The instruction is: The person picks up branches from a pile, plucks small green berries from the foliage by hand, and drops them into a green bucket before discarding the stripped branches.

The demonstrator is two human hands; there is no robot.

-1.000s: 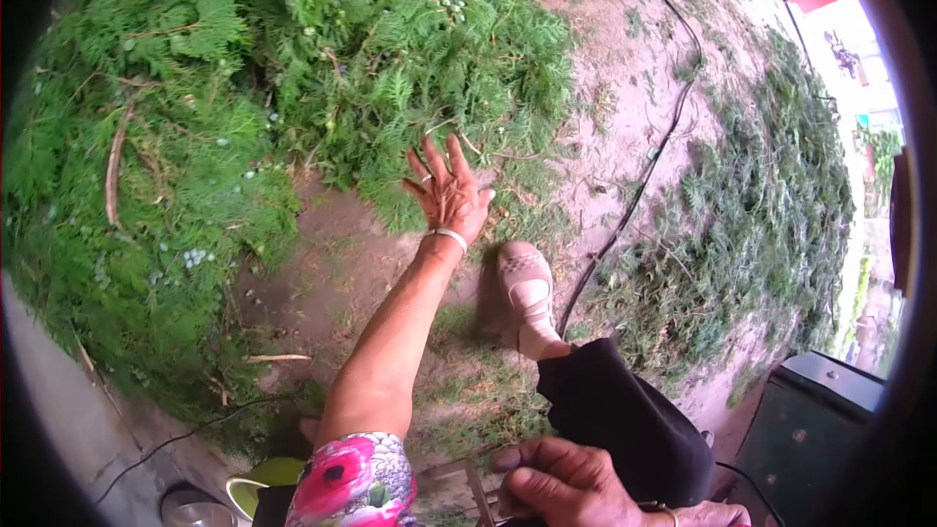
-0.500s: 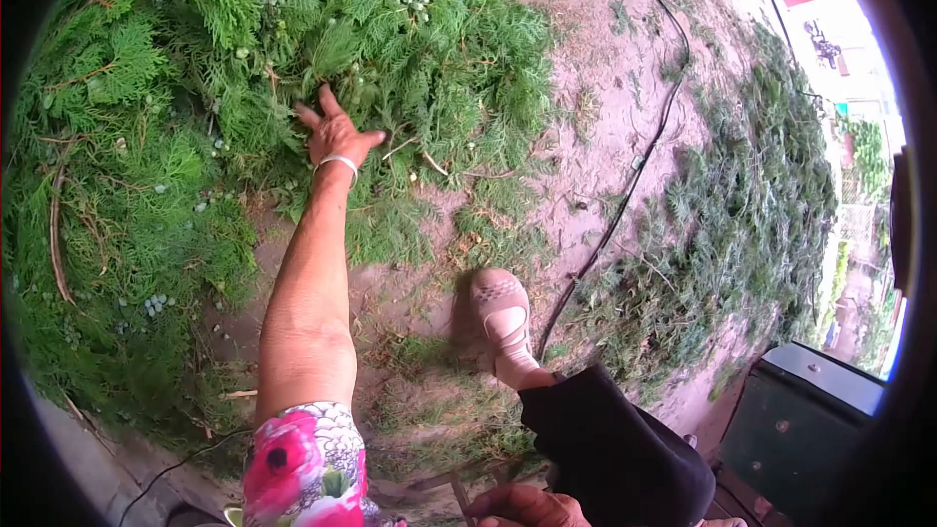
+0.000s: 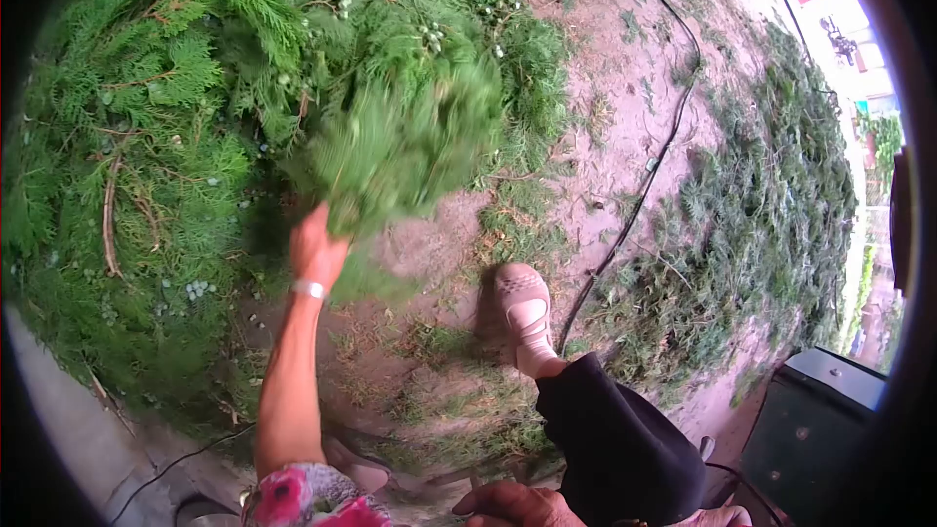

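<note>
My left hand (image 3: 318, 249), with a pale band at the wrist, is closed around the stem end of a leafy evergreen branch (image 3: 390, 156). The branch is smeared by motion and hangs in front of a heap of green cuttings (image 3: 146, 166) with small bluish cones. At the bottom edge, my right hand (image 3: 522, 505) is partly cut off, its fingers curled. A thin, greyish-brown strip shows beside its fingertips; what it is and whether the hand grips it cannot be made out.
A black cable (image 3: 652, 171) runs across the dusty ground (image 3: 605, 127). More cuttings (image 3: 752, 205) lie spread on the right. My foot in a light shoe (image 3: 522, 291) stands between the piles. A dark green box-like object (image 3: 815, 420) is at lower right.
My left hand has drawn back from the heap toward me and now holds an evergreen branch lifted off it. My right hand stays low at the bottom edge.
</note>
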